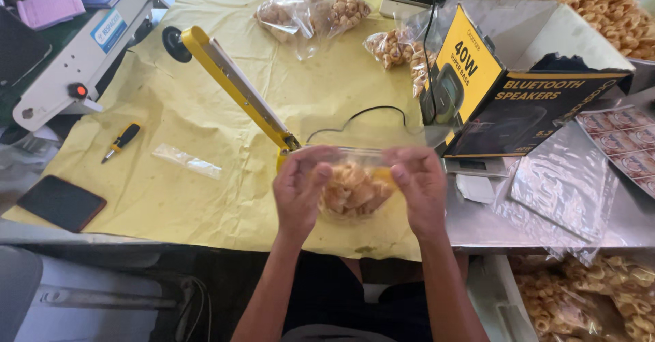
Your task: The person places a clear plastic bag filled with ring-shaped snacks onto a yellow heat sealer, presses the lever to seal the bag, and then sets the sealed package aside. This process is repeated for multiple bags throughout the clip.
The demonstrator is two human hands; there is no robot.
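Both hands grip a clear plastic bag of pale fried snacks (353, 190) above the front edge of the table. My left hand (300, 190) pinches the bag's left top corner and my right hand (419, 186) pinches the right one. The bag's open mouth lies against the base of a yellow impulse sealer (235, 88), whose arm is lifted and slants up to the left. A black cord (361, 115) runs behind the sealer.
Yellow paper (191, 117) covers the table. On it lie a small screwdriver (121, 141), a strip of clear plastic (186, 160), a dark phone (61, 203) and filled snack bags (314, 16). A black and yellow box (505, 89) stands right, by loose snacks (600, 4) and empty bags (563, 185).
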